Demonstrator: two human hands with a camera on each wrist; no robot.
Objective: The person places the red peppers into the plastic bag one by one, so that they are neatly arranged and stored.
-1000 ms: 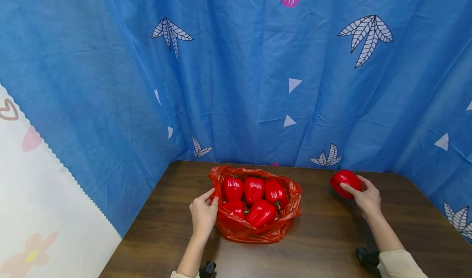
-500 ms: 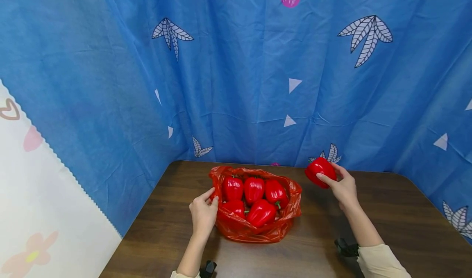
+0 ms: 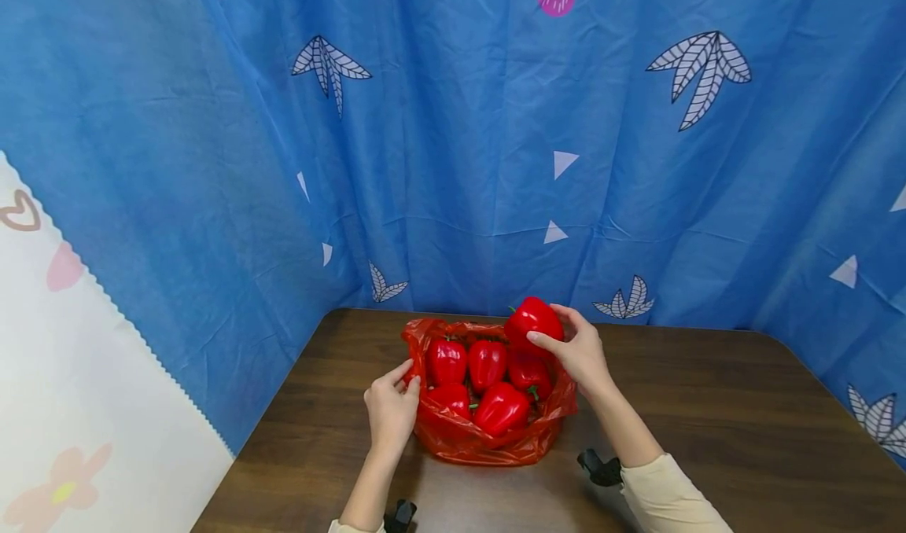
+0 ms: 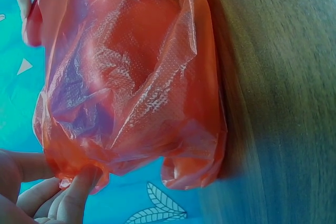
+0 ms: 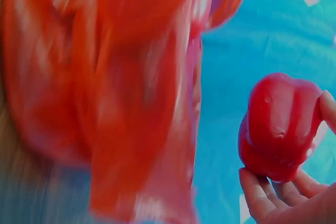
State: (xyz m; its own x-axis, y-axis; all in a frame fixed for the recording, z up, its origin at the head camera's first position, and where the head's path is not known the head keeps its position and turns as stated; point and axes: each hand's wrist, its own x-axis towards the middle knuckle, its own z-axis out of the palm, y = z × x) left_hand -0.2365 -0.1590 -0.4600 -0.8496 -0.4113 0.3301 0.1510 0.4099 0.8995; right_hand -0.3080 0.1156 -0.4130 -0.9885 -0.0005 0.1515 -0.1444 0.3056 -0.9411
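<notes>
A red translucent plastic bag [image 3: 488, 450] stands open on the table, with several red bell peppers [image 3: 501, 409] inside. My left hand [image 3: 391, 411] pinches the bag's left rim between thumb and fingers; the left wrist view shows the bag's edge [image 4: 73, 174] caught there. Over the bag's back right part, my right hand [image 3: 582, 354] holds another red bell pepper [image 3: 532, 319] in the air. In the right wrist view this bell pepper [image 5: 281, 124] lies between thumb and fingers, apart from the bag [image 5: 136, 103].
The dark wooden table [image 3: 708, 407] extends to both sides of the bag. Behind it hangs a blue curtain [image 3: 453, 163] with leaf prints. A pale cloth [image 3: 85, 391] with a flower print hangs at the left. A black wrist device [image 3: 600, 467] sits by the right wrist.
My right hand has carried the bell pepper leftward from the table's right side to above the bag. The left hand has stayed at the bag's rim.
</notes>
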